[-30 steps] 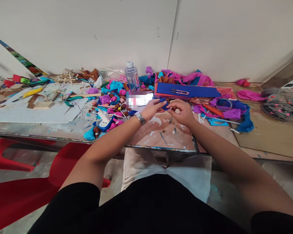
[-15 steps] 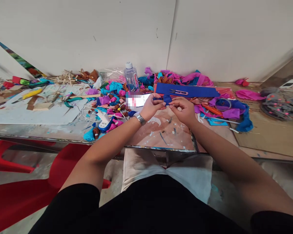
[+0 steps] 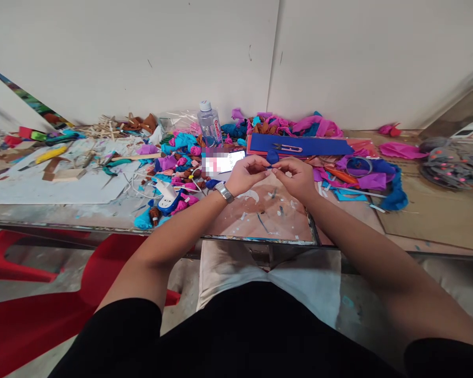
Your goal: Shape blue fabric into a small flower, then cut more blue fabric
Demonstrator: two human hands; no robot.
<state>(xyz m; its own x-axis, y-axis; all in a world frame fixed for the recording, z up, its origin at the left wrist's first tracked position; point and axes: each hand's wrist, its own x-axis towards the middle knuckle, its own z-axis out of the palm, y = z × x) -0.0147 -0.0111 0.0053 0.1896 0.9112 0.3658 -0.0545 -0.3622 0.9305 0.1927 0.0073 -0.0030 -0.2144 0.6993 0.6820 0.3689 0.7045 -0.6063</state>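
Observation:
Both hands meet over the table around a small dark blue crepe paper piece (image 3: 273, 157), rounded at the top. My left hand (image 3: 247, 174), with a metal watch (image 3: 224, 192) at its wrist, is closed with its fingertips pinching the piece's lower left side. From the other side my right hand (image 3: 295, 176) pinches its base between thumb and forefinger. Behind them lies a stack of blue paper (image 3: 319, 145) with thread snips (image 3: 287, 148) on top. A lit phone (image 3: 232, 161) rests just beyond my left hand.
A water bottle (image 3: 210, 126) stands at the back amid colourful crepe paper pieces. Left of the hands are a white power strip (image 3: 166, 197) and a yellow utility knife (image 3: 51, 154). A tape roll (image 3: 358, 167) sits at right. Red chairs (image 3: 106, 268) stand below the table's left edge.
The blue piece now stands more upright above my fingertips, showing a rounded top. My fingers have shifted down toward its base, and the left fingers are more curled. The view has moved slightly.

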